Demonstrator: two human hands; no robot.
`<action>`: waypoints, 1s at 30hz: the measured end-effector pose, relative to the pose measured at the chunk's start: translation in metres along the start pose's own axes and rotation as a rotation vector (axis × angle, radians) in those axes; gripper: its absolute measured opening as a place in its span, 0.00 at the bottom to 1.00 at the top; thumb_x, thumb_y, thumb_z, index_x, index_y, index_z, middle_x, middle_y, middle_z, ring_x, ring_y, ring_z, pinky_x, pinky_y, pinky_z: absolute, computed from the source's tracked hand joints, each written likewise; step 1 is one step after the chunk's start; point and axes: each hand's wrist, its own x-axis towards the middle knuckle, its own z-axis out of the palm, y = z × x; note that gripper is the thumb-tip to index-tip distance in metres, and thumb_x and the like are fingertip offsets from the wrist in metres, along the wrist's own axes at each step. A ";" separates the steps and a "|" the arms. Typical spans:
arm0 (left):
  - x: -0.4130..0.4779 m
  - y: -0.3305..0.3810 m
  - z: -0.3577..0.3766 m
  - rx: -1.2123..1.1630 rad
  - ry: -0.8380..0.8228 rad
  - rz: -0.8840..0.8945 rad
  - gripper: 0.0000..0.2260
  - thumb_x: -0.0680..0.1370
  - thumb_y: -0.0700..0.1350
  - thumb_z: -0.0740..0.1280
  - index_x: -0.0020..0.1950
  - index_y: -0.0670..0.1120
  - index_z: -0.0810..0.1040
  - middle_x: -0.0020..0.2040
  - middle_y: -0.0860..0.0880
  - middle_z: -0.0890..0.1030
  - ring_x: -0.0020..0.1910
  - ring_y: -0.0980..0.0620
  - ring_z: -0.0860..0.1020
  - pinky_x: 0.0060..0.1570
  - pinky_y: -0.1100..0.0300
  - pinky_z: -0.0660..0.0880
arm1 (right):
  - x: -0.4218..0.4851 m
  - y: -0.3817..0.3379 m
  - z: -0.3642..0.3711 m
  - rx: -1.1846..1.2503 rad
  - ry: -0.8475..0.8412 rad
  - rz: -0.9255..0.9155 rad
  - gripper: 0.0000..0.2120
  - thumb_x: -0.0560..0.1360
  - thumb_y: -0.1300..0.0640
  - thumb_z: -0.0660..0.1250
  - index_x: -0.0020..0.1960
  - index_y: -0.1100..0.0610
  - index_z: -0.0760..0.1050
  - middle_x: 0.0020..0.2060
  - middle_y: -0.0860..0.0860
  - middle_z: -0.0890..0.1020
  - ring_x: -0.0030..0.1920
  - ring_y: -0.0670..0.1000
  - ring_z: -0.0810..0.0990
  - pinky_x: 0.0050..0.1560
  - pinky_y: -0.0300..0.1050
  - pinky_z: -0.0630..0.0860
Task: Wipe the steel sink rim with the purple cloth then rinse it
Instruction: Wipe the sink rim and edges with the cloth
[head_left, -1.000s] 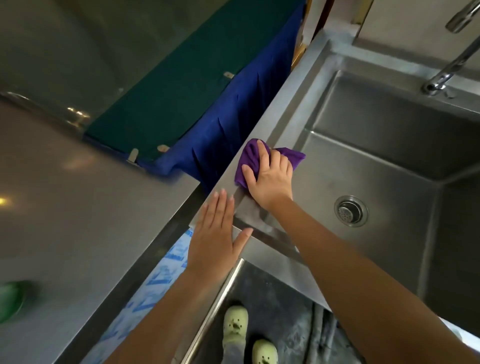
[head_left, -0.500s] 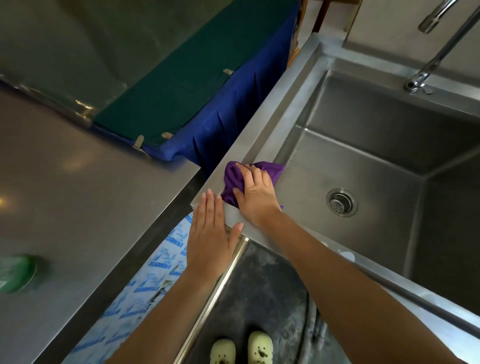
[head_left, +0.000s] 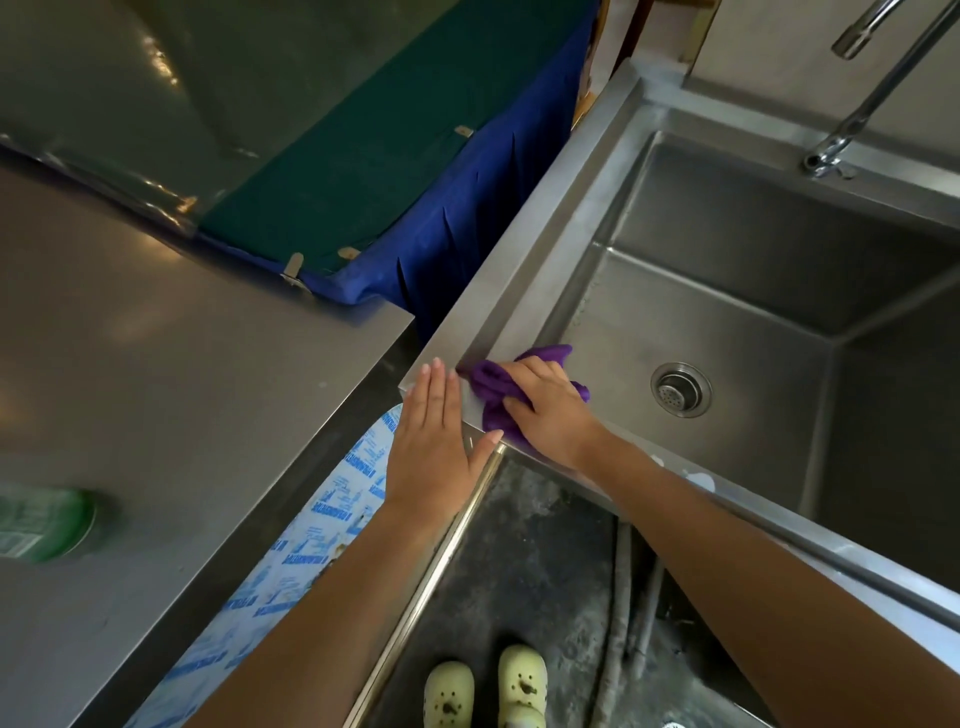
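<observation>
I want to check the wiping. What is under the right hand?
The purple cloth lies bunched under the right hand, pressed onto the near left corner of the sink rim. The steel directly beneath the cloth is covered, so its state cannot be seen.

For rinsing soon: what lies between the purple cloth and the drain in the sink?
Nothing: bare steel sink floor between cloth and drain, in the head view.
</observation>
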 end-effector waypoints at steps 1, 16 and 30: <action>0.000 -0.001 -0.001 0.013 -0.021 0.007 0.42 0.73 0.69 0.35 0.76 0.41 0.49 0.78 0.42 0.51 0.77 0.46 0.46 0.75 0.50 0.49 | -0.008 0.003 -0.001 -0.012 0.006 0.019 0.18 0.78 0.57 0.57 0.68 0.52 0.67 0.61 0.50 0.73 0.61 0.51 0.66 0.63 0.44 0.62; 0.004 0.018 0.000 -0.048 0.003 0.144 0.36 0.75 0.64 0.33 0.76 0.44 0.47 0.78 0.44 0.46 0.77 0.49 0.42 0.73 0.54 0.39 | -0.091 0.042 0.008 -0.493 0.394 0.309 0.24 0.75 0.41 0.49 0.53 0.58 0.73 0.48 0.56 0.77 0.48 0.58 0.74 0.51 0.53 0.72; 0.018 0.046 0.010 -0.028 0.060 0.241 0.23 0.80 0.52 0.48 0.65 0.43 0.74 0.66 0.46 0.76 0.66 0.47 0.72 0.71 0.49 0.57 | -0.075 0.025 0.020 -0.529 0.473 0.398 0.18 0.77 0.44 0.53 0.46 0.57 0.73 0.41 0.55 0.77 0.41 0.58 0.75 0.46 0.52 0.73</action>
